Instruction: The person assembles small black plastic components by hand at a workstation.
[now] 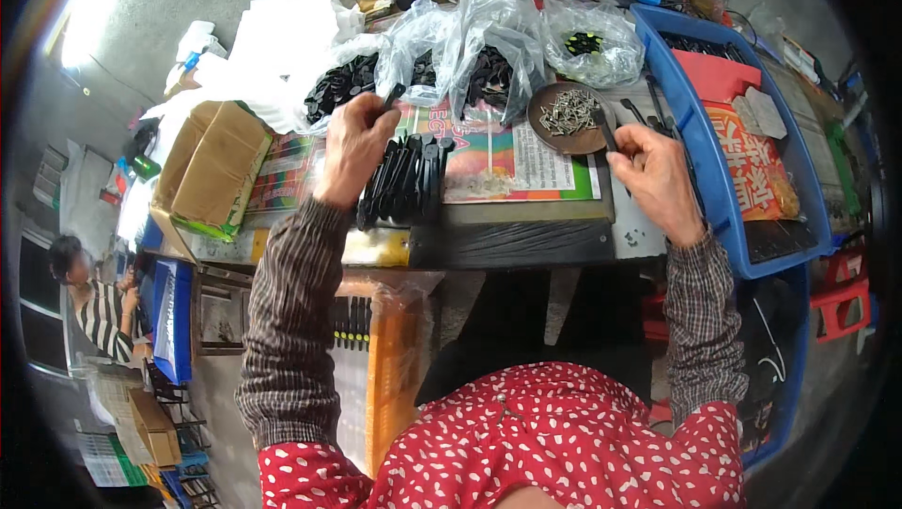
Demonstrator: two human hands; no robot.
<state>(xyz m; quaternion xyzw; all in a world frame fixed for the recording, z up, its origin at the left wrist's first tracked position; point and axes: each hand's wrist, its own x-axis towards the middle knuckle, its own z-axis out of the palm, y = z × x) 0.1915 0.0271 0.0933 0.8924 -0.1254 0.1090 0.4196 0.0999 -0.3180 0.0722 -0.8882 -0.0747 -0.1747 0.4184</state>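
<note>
Red, white-spotted clothing (564,424) filled the near edge; handling single parts looked to be the step under way, the next move seemingly calling for a steady pinch. Black handles (413,180) lay on the worktop (625,208), long axes pointing away from the wearer. To their right, the right hand (655,176) pinched a slim black piece (604,130), far end leaning left, by a brown bowl (566,145) of metal fasteners (568,113). The left hand (357,152) gripped a small black part (395,94), tipped away and rightward, before clear plastic bags (489,11).

Black piece (396,94) in left hand (355,147), tilted black strip (605,131) in right hand (660,180)
</note>
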